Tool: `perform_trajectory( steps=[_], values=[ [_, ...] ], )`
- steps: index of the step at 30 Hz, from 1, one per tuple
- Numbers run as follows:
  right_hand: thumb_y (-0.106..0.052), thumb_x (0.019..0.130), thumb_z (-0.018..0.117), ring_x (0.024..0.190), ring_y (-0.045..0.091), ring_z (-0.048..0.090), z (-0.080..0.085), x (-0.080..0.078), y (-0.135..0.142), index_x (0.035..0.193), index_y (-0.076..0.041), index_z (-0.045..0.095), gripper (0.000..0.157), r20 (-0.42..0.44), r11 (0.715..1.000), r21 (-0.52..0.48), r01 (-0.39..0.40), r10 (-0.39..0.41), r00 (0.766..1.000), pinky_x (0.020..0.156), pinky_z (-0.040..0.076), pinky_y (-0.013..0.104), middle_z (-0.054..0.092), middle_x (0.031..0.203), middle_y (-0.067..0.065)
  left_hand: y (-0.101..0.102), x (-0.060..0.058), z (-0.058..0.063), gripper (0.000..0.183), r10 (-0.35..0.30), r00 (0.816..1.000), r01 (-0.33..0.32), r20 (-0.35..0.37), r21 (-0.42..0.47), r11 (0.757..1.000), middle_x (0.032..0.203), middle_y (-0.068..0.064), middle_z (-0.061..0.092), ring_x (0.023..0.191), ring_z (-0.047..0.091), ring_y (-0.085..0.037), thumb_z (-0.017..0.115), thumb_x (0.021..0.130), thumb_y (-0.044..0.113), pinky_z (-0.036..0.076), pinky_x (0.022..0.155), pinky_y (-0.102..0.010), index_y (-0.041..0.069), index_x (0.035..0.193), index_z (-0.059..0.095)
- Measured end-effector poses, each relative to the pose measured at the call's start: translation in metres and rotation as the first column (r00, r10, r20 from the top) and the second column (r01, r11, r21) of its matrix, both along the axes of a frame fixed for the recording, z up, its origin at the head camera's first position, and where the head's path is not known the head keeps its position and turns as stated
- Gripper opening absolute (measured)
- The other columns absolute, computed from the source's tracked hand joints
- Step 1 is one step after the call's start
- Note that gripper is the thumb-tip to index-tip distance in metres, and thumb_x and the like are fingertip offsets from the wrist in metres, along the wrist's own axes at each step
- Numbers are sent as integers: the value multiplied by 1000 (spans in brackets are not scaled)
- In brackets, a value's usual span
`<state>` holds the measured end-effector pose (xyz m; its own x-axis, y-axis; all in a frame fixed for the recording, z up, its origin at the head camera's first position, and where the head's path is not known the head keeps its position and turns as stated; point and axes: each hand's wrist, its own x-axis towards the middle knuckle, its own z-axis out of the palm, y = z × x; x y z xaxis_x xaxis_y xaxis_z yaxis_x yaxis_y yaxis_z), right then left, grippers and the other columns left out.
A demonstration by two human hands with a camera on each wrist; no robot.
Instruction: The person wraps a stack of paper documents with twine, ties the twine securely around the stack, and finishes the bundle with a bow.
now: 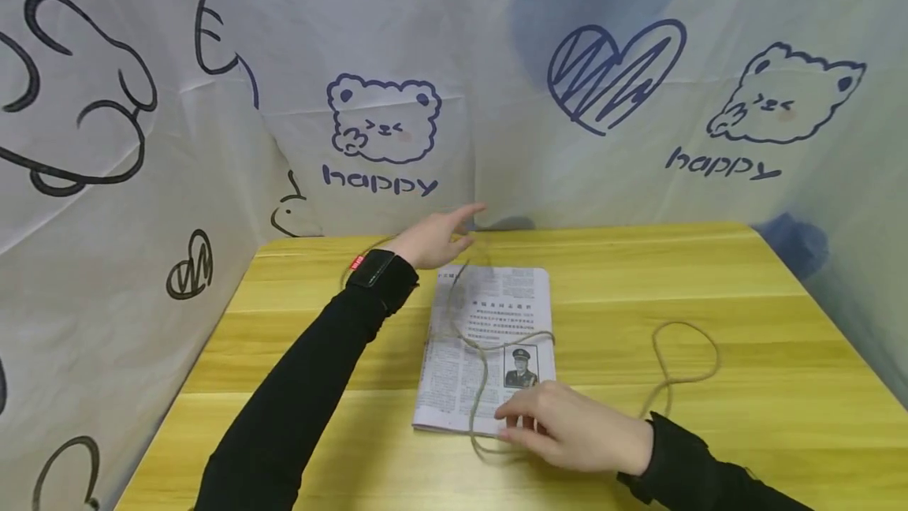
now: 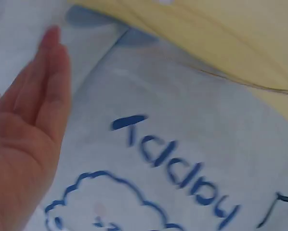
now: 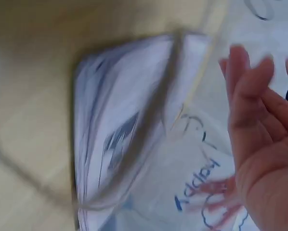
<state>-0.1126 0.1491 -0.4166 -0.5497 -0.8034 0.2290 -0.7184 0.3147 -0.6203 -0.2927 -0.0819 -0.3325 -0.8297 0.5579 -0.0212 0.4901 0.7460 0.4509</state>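
A folded stack of newspapers (image 1: 450, 389) lies on the table, with a photo of a uniformed person on its top page. Thin tan twine (image 1: 514, 342) crosses the stack sideways, and another length runs down over the page to its near edge. Beyond the far edge of the stack my left hand (image 1: 434, 240) hovers with fingers stretched out, and its palm (image 2: 23, 144) is bare. My right hand (image 1: 567, 428) is above the near right corner, fingers loosely bent, beside the twine. In the right wrist view the blurred twine (image 3: 149, 115) passes apart from those fingers.
A loose loop of twine (image 1: 684, 378) lies on the yellow wood-grain table (image 1: 610, 282) at the right. More twine (image 1: 345, 278) curves behind my left wrist. White cloth (image 1: 496, 172) with printed bears and hearts hangs behind the table and along both sides.
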Motion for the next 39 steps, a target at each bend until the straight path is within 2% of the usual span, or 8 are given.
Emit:
perform_trajectory(
  steps=[7,12,18,22,26,32,37,39],
  values=[
    [-23,96,57,62,0,47,-11,-7,13,91,-19,66,11,-68,979,0,202,-201,977,55,43,19,56,75,-12,-35,6,-38,46,158,987,-158,-1,-23,987,124,-15,58,102,59,-28,44,102,25,48,84,-41,14,146,34],
    [-31,91,63,58,-1,41,-21,-1,10,82,-23,58,13,-79,985,84,148,-142,987,51,37,16,47,68,-13,-41,7,-61,51,216,974,-215,72,-28,976,135,-18,50,118,51,-33,43,102,34,40,98,-45,8,144,36],
    [-52,82,67,58,1,38,-31,6,-1,81,-21,53,34,-63,970,228,90,-77,995,50,33,17,45,70,-9,-25,6,-82,61,194,968,-194,162,-11,981,147,-17,38,135,33,-33,41,101,42,27,110,-46,1,146,32],
    [-50,80,70,61,2,38,-37,6,-3,78,-22,49,35,-81,948,308,86,-64,995,52,34,19,42,71,-11,-20,4,-93,62,184,971,-180,154,-36,983,145,-16,40,135,34,-30,44,100,41,27,111,-43,0,145,32],
    [-40,81,72,61,3,39,-38,4,2,75,-23,49,29,-85,933,346,99,-74,994,52,33,19,40,71,-12,-22,3,-99,60,192,975,-183,113,-84,979,147,-17,37,136,31,-31,42,101,41,26,111,-42,1,145,34],
    [-31,78,73,63,5,40,-32,-10,27,74,-22,48,27,-93,905,392,162,-136,986,53,35,21,40,74,-11,-32,13,-98,52,215,976,-209,19,-171,963,133,-19,48,124,45,-34,41,101,41,35,104,-43,1,131,53],
    [-20,72,75,71,11,41,-26,-33,64,80,-19,47,29,-80,884,406,232,-219,973,61,39,26,40,81,-6,-45,43,-90,44,223,973,-230,-55,-261,938,113,-17,60,104,57,-31,44,100,40,45,91,-44,3,104,68],
    [-18,71,77,74,13,42,-26,-46,79,81,-18,49,31,-75,881,391,265,-257,964,63,41,28,41,83,-4,-51,61,-86,42,216,975,-223,-54,-281,933,95,-12,62,85,59,-26,46,100,39,49,77,-40,6,87,68]
  ],
)
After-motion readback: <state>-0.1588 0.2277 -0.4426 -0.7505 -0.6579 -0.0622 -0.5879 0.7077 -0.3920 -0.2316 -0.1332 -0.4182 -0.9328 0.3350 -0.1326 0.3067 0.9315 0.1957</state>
